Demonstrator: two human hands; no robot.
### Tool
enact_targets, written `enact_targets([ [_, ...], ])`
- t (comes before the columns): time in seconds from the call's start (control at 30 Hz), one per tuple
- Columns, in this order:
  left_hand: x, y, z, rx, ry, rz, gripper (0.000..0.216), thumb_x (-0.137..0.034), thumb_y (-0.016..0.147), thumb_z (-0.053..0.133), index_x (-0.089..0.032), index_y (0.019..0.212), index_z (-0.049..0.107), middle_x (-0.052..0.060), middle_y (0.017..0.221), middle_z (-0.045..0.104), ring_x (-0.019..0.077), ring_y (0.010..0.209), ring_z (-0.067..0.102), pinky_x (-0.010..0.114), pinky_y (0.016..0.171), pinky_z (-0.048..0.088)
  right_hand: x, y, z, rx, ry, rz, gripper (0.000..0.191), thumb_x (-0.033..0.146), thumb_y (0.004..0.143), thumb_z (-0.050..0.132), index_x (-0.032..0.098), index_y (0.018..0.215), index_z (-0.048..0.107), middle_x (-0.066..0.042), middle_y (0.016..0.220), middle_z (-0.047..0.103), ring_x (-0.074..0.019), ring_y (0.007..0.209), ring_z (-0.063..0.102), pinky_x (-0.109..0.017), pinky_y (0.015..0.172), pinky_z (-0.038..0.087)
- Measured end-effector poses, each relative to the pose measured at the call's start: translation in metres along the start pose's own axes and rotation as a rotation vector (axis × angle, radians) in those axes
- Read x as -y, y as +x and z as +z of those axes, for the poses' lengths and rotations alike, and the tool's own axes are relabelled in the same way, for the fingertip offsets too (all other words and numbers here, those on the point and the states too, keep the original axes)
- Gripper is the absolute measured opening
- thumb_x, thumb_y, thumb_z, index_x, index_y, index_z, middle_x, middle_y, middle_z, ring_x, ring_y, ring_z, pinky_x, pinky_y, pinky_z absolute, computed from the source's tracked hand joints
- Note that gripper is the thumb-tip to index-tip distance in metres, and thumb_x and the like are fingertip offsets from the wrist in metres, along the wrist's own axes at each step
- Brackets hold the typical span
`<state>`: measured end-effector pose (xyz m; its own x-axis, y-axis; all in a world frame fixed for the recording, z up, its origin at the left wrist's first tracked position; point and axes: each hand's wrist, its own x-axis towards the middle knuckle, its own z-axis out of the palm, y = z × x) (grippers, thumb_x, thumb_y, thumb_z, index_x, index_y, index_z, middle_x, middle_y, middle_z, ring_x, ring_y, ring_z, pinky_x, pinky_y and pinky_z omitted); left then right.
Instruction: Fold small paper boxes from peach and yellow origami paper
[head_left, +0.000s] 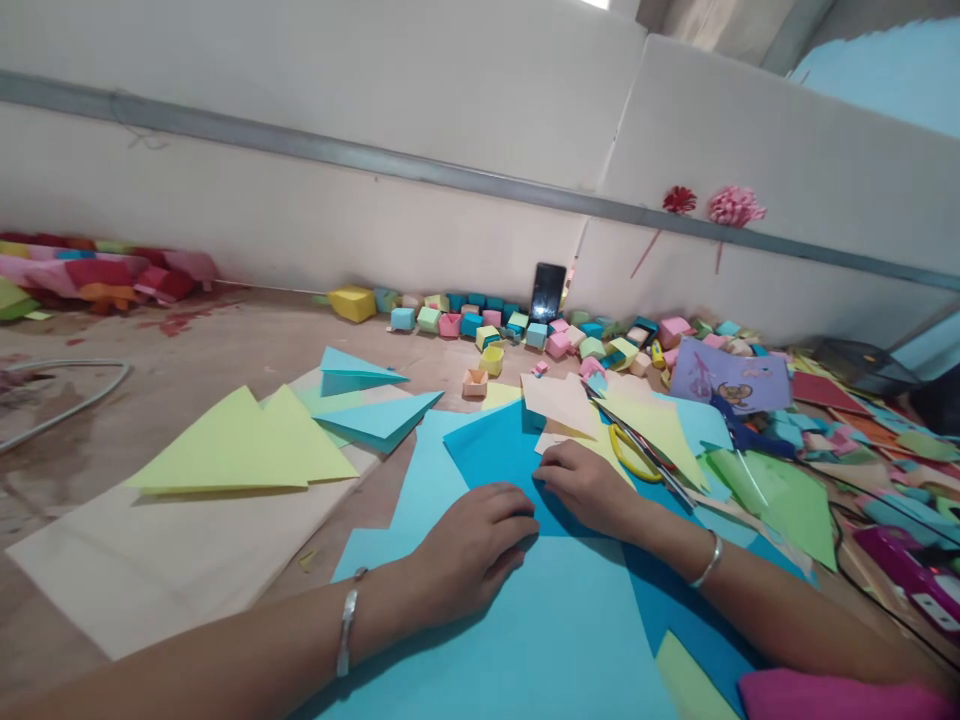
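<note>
A sheet of darker blue paper lies in front of me on larger light blue sheets. My left hand is closed, its fingers curled together at the lower part of the darker sheet; the fingertips are partly hidden. At the right side of the same sheet, my right hand is closed, thumb and fingers bent onto the paper. Just beyond it are scissors with yellow handles and a peach paper piece. Folded yellow-green papers and folded light blue papers lie to the left.
Several small folded paper boxes line the wall, with a phone leaning there. On the right are a blue glue gun, black cables, green paper, scraps and a magenta device. A white cable loops at left.
</note>
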<state>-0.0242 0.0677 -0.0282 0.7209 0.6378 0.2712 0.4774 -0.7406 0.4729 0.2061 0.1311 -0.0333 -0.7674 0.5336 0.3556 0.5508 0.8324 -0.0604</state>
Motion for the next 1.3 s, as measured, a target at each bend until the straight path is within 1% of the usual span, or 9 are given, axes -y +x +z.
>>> enact_targets([
  [0.13, 0.004, -0.002, 0.002, 0.023, 0.169, -0.1, 0.045, -0.032, 0.092, 0.055, -0.017, 0.134, 0.054, 0.014, 0.146, 0.049, 0.0325, 0.139, 0.037, 0.054, 0.114, 0.031, -0.004, -0.002, 0.008, -0.009, -0.095, 0.032, 0.027, 0.019, 0.096, 0.044, 0.019, 0.098, 0.071, -0.008, 0.096, 0.068, -0.0185, 0.086, 0.055, -0.03, 0.079, 0.042],
  [0.23, 0.007, -0.001, 0.004, 0.103, 0.233, -0.154, 0.05, -0.04, 0.094, 0.05, -0.019, 0.14, 0.049, 0.013, 0.153, 0.039, 0.034, 0.143, 0.032, 0.059, 0.114, 0.027, -0.013, -0.003, 0.003, -0.06, -0.217, 0.213, 0.031, 0.02, 0.097, 0.041, 0.015, 0.107, 0.069, -0.013, 0.105, 0.067, -0.0232, 0.092, 0.054, -0.034, 0.082, 0.041],
  [0.37, 0.008, 0.001, 0.004, 0.164, 0.287, -0.168, 0.051, -0.042, 0.096, 0.045, -0.02, 0.142, 0.046, 0.011, 0.155, 0.036, 0.0326, 0.143, 0.031, 0.058, 0.115, 0.025, -0.031, -0.004, -0.014, -0.124, -0.385, 0.437, 0.038, 0.009, 0.092, 0.039, 0.004, 0.124, 0.059, -0.022, 0.12, 0.059, -0.0293, 0.106, 0.048, -0.04, 0.09, 0.038],
  [0.5, 0.011, 0.0, 0.005, 0.122, 0.294, -0.147, 0.049, -0.042, 0.096, 0.045, -0.021, 0.141, 0.048, 0.011, 0.154, 0.038, 0.032, 0.142, 0.033, 0.058, 0.114, 0.028, -0.036, -0.002, -0.025, -0.063, -0.311, 0.358, 0.028, 0.014, 0.093, 0.043, 0.012, 0.097, 0.07, -0.014, 0.1, 0.062, -0.0231, 0.093, 0.049, -0.033, 0.081, 0.037],
  [0.6, 0.013, -0.001, 0.007, 0.087, 0.281, -0.129, 0.049, -0.042, 0.096, 0.047, -0.021, 0.14, 0.05, 0.011, 0.152, 0.041, 0.032, 0.141, 0.036, 0.058, 0.114, 0.028, -0.031, 0.004, -0.019, 0.015, -0.308, 0.313, 0.022, 0.023, 0.09, 0.052, 0.015, 0.082, 0.071, -0.011, 0.086, 0.06, -0.0215, 0.083, 0.047, -0.033, 0.072, 0.033],
  [0.87, 0.011, -0.002, 0.007, 0.073, 0.315, -0.153, 0.049, -0.046, 0.096, 0.043, -0.025, 0.141, 0.049, 0.008, 0.152, 0.041, 0.0311, 0.141, 0.036, 0.058, 0.116, 0.023, -0.046, 0.014, 0.0, 0.145, -0.334, 0.32, 0.021, 0.019, 0.091, 0.054, 0.013, 0.08, 0.071, -0.011, 0.084, 0.063, -0.0208, 0.083, 0.049, -0.033, 0.072, 0.03],
  [1.03, 0.011, -0.002, 0.007, 0.073, 0.316, -0.16, 0.049, -0.045, 0.097, 0.043, -0.027, 0.141, 0.048, 0.007, 0.153, 0.04, 0.0316, 0.141, 0.036, 0.06, 0.115, 0.024, -0.041, 0.014, -0.004, 0.163, -0.351, 0.369, 0.033, 0.045, 0.086, 0.065, 0.013, 0.091, 0.072, -0.011, 0.087, 0.064, -0.0224, 0.084, 0.052, -0.032, 0.068, 0.031],
  [1.2, 0.011, -0.002, 0.008, 0.062, 0.324, -0.161, 0.05, -0.047, 0.097, 0.042, -0.027, 0.142, 0.047, 0.007, 0.153, 0.04, 0.0308, 0.14, 0.038, 0.058, 0.116, 0.023, -0.037, 0.016, 0.003, 0.195, -0.366, 0.361, 0.025, 0.029, 0.091, 0.06, 0.013, 0.075, 0.071, -0.01, 0.078, 0.064, -0.0205, 0.079, 0.053, -0.032, 0.066, 0.029],
  [1.3, 0.012, -0.003, 0.007, 0.051, 0.326, -0.149, 0.049, -0.046, 0.096, 0.044, -0.027, 0.141, 0.049, 0.007, 0.151, 0.043, 0.03, 0.139, 0.039, 0.056, 0.116, 0.023, -0.032, 0.016, 0.001, 0.18, -0.392, 0.335, 0.024, 0.017, 0.092, 0.053, 0.013, 0.076, 0.071, -0.011, 0.08, 0.064, -0.0219, 0.082, 0.052, -0.034, 0.067, 0.029],
])
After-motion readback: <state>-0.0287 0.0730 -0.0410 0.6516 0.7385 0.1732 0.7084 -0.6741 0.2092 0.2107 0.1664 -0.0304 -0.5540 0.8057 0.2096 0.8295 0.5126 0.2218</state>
